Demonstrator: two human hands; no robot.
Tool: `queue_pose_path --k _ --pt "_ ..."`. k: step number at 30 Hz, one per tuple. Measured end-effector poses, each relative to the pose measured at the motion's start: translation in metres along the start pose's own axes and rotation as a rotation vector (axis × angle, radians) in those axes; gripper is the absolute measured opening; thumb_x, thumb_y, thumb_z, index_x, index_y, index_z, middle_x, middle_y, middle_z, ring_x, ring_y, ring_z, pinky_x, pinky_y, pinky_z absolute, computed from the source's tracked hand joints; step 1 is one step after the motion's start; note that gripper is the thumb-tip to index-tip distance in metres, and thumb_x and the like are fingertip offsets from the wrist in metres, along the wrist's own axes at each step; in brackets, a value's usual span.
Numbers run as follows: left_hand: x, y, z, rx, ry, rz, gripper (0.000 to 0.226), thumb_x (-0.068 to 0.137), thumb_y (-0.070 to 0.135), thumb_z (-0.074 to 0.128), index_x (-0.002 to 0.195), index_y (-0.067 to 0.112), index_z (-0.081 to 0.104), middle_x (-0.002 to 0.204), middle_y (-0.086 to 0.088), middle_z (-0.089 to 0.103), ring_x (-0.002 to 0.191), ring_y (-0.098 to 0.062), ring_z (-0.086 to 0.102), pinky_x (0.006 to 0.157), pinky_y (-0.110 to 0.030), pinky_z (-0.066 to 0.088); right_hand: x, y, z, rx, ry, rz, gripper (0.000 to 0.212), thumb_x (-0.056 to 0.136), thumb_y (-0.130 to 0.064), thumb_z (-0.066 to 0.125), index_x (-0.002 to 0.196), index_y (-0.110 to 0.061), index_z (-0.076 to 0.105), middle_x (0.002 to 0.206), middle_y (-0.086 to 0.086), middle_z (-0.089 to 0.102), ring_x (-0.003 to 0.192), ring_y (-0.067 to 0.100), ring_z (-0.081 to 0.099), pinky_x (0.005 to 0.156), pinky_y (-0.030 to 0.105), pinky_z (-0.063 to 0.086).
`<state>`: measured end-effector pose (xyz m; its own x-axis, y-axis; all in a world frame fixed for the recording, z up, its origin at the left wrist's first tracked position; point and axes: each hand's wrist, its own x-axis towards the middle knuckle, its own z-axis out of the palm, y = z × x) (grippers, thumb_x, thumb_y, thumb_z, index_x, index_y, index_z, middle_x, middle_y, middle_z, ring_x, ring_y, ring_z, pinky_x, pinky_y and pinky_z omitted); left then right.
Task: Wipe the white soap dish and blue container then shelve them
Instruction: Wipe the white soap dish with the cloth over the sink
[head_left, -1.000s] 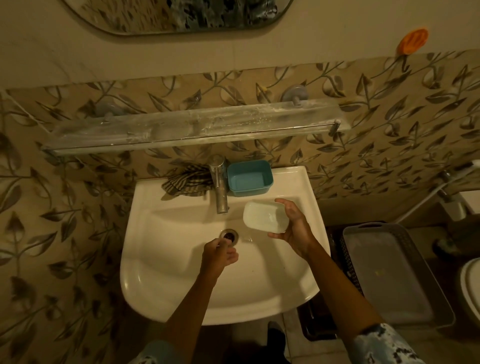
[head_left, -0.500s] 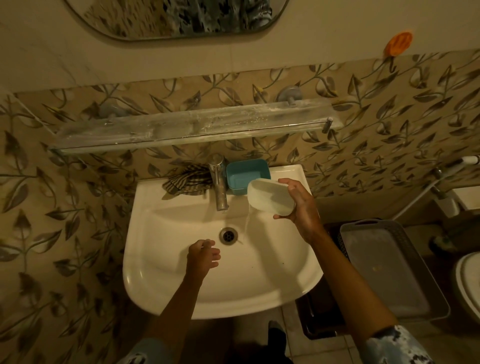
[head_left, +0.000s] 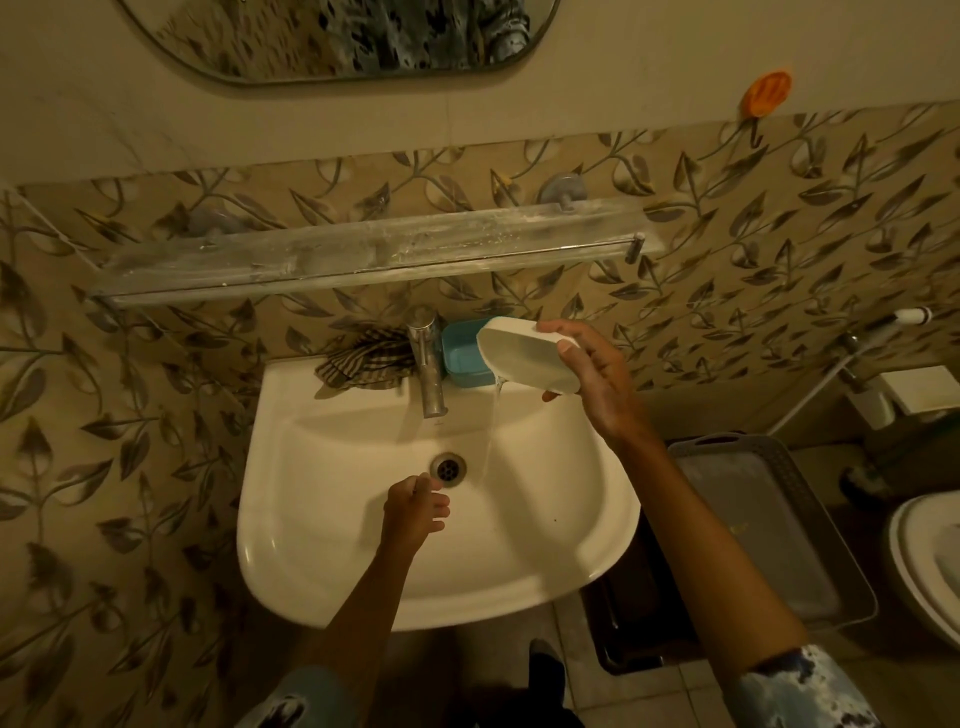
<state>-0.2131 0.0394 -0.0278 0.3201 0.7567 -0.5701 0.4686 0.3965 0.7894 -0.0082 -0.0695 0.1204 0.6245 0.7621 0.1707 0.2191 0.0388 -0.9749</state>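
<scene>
Over the white sink (head_left: 524, 561), the right hand (head_left: 597, 379) is gripping the tilted white soap dish (head_left: 519, 356), water (head_left: 496, 410) is streaming out, and the left hand (head_left: 413, 512) is hanging loosely curled, holding nothing.

A white sink (head_left: 322, 545) hangs on a wall of leaf-pattern tiles (head_left: 104, 415). A chrome tap (head_left: 428, 364) stands at the sink's back edge, above the round drain (head_left: 448, 466). A striped cloth (head_left: 363, 358) lies bunched just left of the tap. A mirror (head_left: 337, 36) is overhead, with an orange hook (head_left: 767, 93) on the wall to its right. A grey basket (head_left: 753, 530) sits beside the sink, near a toilet (head_left: 930, 571).
</scene>
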Motion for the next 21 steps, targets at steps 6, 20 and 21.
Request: queue_pose_path --k 6,20,21 --pt "-0.001 0.000 -0.001 -0.016 -0.009 -0.004 0.036 0.100 0.024 0.036 0.100 -0.001 0.063 0.079 -0.016 0.067 0.071 -0.029 0.064 0.062 -0.032 0.053 0.001 -0.009 0.000 -0.065 -0.049 -0.129 0.028 0.094 -0.025 0.045 0.118 -0.022 0.060 0.119 -0.017 0.054 0.103 0.006 0.056 0.061 0.022 0.054" --pt "-0.003 -0.005 -0.006 0.003 0.001 -0.002 0.034 0.100 0.022 0.037 0.101 0.000 0.062 0.084 -0.018 0.067 0.072 -0.028 0.065 0.061 -0.031 0.053 -0.011 -0.009 0.014 -0.099 -0.054 -0.252 0.025 0.094 -0.014 0.053 0.116 -0.023 0.060 0.119 -0.028 0.053 0.113 0.000 0.054 0.070 0.017 0.054" --pt "-0.003 -0.006 -0.007 0.004 0.003 -0.003 0.034 0.100 0.022 0.037 0.101 0.000 0.062 0.083 -0.017 0.067 0.072 -0.027 0.065 0.060 -0.030 0.053 -0.012 -0.007 0.015 -0.096 -0.054 -0.254 0.025 0.094 -0.014 0.053 0.116 -0.023 0.060 0.119 -0.030 0.053 0.114 0.000 0.054 0.073 0.018 0.054"
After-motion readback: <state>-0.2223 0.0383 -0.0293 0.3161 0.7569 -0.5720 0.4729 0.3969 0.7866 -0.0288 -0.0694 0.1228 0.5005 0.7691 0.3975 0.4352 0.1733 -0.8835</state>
